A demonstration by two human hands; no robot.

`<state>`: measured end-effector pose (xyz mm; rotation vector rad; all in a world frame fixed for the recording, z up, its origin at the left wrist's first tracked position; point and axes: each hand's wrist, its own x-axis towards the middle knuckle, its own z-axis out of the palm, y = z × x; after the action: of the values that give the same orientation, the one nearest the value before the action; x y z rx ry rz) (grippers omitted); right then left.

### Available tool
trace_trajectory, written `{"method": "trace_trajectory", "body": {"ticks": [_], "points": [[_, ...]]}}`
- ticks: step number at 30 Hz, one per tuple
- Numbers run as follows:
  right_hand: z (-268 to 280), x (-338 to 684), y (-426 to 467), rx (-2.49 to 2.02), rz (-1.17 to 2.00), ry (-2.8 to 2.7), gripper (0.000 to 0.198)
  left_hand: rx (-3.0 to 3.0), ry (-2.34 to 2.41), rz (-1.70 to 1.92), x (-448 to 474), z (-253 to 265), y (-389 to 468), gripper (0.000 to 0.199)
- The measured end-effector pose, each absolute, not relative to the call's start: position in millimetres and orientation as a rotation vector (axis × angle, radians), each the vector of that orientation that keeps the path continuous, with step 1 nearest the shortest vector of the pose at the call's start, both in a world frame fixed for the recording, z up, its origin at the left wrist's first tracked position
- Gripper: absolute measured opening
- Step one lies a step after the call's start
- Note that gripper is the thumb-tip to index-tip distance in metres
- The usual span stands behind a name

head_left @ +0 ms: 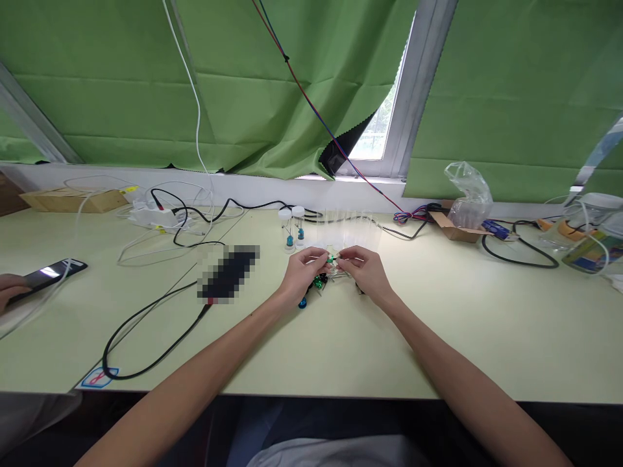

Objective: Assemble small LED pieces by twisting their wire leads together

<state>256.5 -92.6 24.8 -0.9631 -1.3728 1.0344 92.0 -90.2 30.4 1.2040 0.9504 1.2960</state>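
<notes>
My left hand (pixel 302 274) is closed in a pinch on a small green piece (pixel 331 258) above the middle of the table. Facing it, my right hand (pixel 368 272) pinches at the other side of that piece, where a small dark end shows; what exactly its fingers grip is too small to name. Below the hands lie loose small parts, with green pieces (pixel 318 282) among black and metal ones, partly hidden by my fingers. A round blue part (pixel 302 303) rests just under my left hand.
Two clear vials with white caps, a left vial (pixel 286 228) and a right vial (pixel 299 224), hold blue parts. Behind my hands stand clear tubes (pixel 348 224). A pixelated dark object (pixel 228 275) and black cable (pixel 146 370) lie left; another person's hand (pixel 10 288) holds a phone (pixel 48 275).
</notes>
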Motion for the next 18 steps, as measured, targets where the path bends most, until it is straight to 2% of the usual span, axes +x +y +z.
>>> {"method": "trace_trajectory", "body": {"ticks": [18], "points": [[21.9,256.7,-92.7,-0.952,0.990,-1.415,0.023,1.285,0.975,1.330,91.6,31.5,-89.5,0.031]]}}
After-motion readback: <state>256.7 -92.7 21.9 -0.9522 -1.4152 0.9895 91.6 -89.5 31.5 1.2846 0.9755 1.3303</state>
